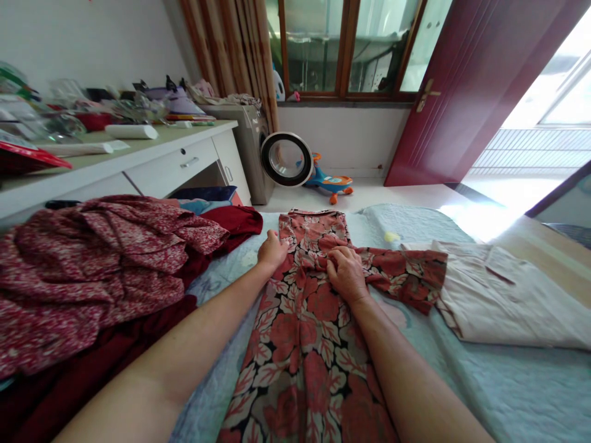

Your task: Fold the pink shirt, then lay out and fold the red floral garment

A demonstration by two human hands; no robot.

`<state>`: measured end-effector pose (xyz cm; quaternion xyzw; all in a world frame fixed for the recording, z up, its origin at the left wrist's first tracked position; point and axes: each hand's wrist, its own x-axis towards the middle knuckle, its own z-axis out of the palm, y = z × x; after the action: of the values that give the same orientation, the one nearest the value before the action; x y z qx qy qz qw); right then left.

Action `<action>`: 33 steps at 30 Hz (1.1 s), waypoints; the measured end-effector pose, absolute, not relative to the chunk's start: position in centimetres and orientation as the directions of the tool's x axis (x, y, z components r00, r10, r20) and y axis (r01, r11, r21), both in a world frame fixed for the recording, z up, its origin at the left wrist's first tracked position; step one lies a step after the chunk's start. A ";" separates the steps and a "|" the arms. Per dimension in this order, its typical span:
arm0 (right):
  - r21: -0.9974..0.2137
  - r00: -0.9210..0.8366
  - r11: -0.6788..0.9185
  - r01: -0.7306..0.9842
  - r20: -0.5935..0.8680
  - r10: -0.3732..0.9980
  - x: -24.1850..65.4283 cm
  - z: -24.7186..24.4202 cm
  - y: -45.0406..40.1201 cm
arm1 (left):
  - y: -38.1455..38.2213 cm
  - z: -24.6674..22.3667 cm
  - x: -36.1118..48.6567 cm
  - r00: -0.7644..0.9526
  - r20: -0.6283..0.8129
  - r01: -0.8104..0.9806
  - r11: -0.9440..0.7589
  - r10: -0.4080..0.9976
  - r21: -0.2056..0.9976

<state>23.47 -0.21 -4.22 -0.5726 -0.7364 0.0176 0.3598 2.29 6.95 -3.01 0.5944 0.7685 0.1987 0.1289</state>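
Observation:
A floral dress (318, 320) in rust red, cream and black lies lengthwise on the bed, its top end away from me. One sleeve (406, 271) stretches out to the right; no sleeve shows on the left side. My left hand (273, 251) is closed at the dress's left edge, near the top, with the thumb up. My right hand (347, 271) rests on the upper part by the sleeve, its fingers curled into wrinkled fabric. The fingertips of both hands are partly hidden.
A pale blue quilted cover (406, 224) lies beneath. To the left is a heap of red patterned clothes (101, 258); to the right, folded cream clothing (512, 301). Beyond are a cluttered desk (184, 161), a washing machine with its round door (287, 159) open, and a blue ride-on toy (330, 181).

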 end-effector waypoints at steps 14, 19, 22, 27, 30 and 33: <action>-0.390 -0.118 0.333 0.859 0.481 0.869 23.4 -4.3 -0.2 | 5.8 -2.9 2.1 0.066 0.320 0.998 -0.064 0.945 -0.015; -0.365 -0.156 0.329 0.871 0.429 0.890 23.4 -4.3 -0.1 | 6.2 -4.3 2.9 0.250 0.228 0.962 -0.268 0.941 0.050; -0.360 -0.138 0.291 0.887 0.393 0.909 23.4 -4.2 -0.2 | 6.4 -5.4 2.7 0.206 0.068 0.971 -0.213 0.976 0.111; -0.359 0.003 0.131 0.924 0.349 0.937 23.5 -4.0 -0.2 | 6.5 -5.7 2.2 0.192 0.054 0.973 -0.198 0.980 0.122; -0.358 0.056 0.088 0.930 0.374 0.926 23.7 -3.9 -0.2 | 5.9 -5.0 2.3 0.169 0.094 0.973 -0.181 0.981 0.141; -0.344 0.037 0.097 0.934 0.362 0.932 23.7 -3.9 -0.2 | 4.2 -4.2 2.8 0.141 0.189 0.978 -0.167 0.972 0.129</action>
<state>23.73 -0.22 -3.86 -0.6721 -0.6939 -0.0022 0.2586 2.81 4.19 -4.21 0.7552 0.6454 0.1143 -0.0125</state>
